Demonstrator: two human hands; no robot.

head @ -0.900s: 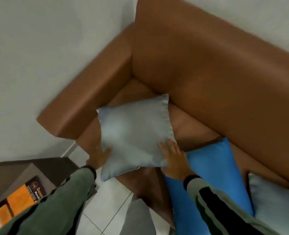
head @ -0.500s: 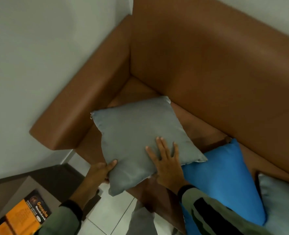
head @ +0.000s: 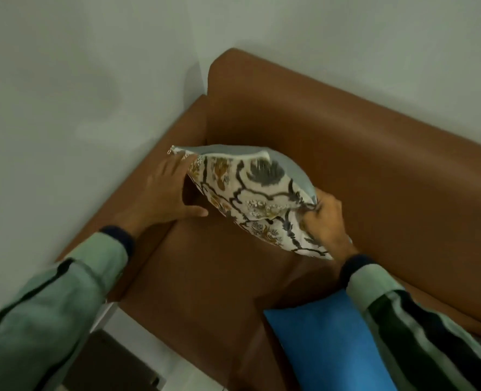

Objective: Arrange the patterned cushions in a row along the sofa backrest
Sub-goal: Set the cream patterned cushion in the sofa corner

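A cushion (head: 250, 198) with a white floral-patterned face and a plain grey back hangs in the air above the left end of the brown sofa seat (head: 205, 277), tilted with the pattern facing me. My left hand (head: 166, 193) holds its left edge near the zip corner. My right hand (head: 324, 221) pinches its lower right edge. The brown backrest (head: 346, 142) rises just behind the cushion.
A plain blue cushion (head: 329, 345) lies on the seat at the lower right, partly under my right sleeve. The sofa armrest (head: 149, 176) runs along the white wall on the left. A dark low table (head: 112, 362) and white floor tiles show at the bottom left.
The cushion has been lifted off the seat and turned over, so its patterned face shows instead of the grey back. Both hands moved up towards the sofa corner.
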